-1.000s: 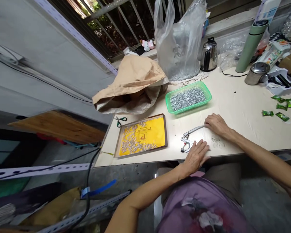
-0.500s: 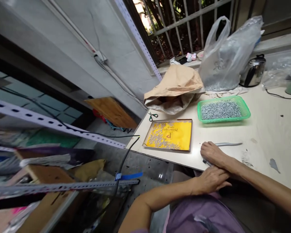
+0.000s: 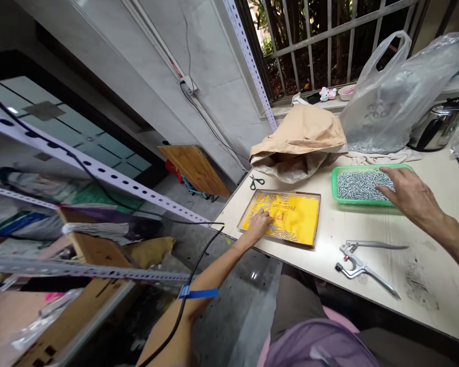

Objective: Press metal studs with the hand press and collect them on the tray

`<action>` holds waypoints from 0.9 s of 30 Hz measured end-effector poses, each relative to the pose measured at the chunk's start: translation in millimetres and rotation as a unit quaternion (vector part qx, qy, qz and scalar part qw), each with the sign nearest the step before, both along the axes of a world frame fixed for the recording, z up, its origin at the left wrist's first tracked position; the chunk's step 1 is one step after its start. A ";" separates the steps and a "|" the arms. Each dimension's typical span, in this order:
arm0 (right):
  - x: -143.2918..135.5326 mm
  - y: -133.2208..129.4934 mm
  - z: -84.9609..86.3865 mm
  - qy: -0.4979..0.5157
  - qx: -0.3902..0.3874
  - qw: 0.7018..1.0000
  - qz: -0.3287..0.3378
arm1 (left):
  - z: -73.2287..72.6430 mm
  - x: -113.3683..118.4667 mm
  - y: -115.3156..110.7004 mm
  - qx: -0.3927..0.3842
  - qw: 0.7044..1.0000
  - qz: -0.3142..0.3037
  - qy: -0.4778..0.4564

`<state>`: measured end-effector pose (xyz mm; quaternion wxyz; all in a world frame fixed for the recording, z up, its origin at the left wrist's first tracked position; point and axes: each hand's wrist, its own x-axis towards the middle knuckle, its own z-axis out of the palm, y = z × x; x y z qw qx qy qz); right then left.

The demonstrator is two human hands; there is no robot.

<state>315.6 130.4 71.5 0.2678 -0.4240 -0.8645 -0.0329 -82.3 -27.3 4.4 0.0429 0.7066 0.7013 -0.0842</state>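
Observation:
My left hand (image 3: 260, 223) is down in the shallow tray (image 3: 318, 221), its fingers drawn together over the small metal pieces (image 3: 285, 234). What they pinch, if anything, is hidden. A yellow sheet (image 3: 304, 224) with printed letters lines the tray. Over the right part of the green plastic basket (image 3: 334, 191) hovers my right hand (image 3: 413, 196), open, thumb and fingers apart. Many small silvery metal pieces (image 3: 357, 184) fill that basket. Grey-handled pliers (image 3: 363, 269) lie on the table between me and the basket, untouched by either hand.
Green-handled scissors (image 3: 257, 181) lie behind the tray. Farther back are an open brown paper bag (image 3: 302, 130), a clear plastic bag (image 3: 390, 107) and a steel kettle (image 3: 438, 125). A black cable (image 3: 189, 278) with blue tape hangs across my left arm.
The pliers lie on the table, no longer under my hands. My left hand has moved into the tray, and my right hand has moved over the green basket. The view has shifted.

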 end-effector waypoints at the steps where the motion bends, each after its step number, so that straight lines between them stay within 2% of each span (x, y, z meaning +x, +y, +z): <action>1: 1.1 -8.4 -4.7 0.002 -0.002 1.000 0.020 | 0.0 -0.8 1.8 -0.009 1.000 -0.017 0.006; 5: 5.1 -59.7 -30.0 0.006 -0.010 0.995 0.096 | 0.8 0.6 9.8 -0.029 0.997 -0.061 0.034; 9: 18.4 -110.6 -47.6 0.016 -0.045 0.994 0.103 | 4.0 9.3 13.7 -0.009 0.999 -0.041 0.015; 11: 28.0 -131.4 -53.1 0.024 -0.076 0.993 0.091 | 5.8 22.8 13.0 0.016 0.999 -0.017 -0.028; 14: 41.7 -157.0 -61.4 0.035 -0.124 0.989 0.079 | 8.2 59.0 8.3 0.044 0.990 0.009 -0.137; 17: 51.2 -176.1 -71.1 0.049 -0.151 0.985 0.067 | 8.9 107.3 0.5 -0.004 0.956 0.052 -0.289; 21: 56.6 -190.5 -82.4 0.046 -0.136 0.989 0.028 | 4.0 164.7 -6.5 -0.142 0.864 0.132 -0.464; 24: 56.3 -195.6 -87.9 0.026 -0.124 0.992 0.008 | -0.6 190.0 -6.1 -0.193 0.816 0.182 -0.514; 27: 53.5 -199.3 -91.5 0.011 -0.123 0.992 0.005 | -2.7 201.8 -3.1 -0.216 0.804 0.217 -0.510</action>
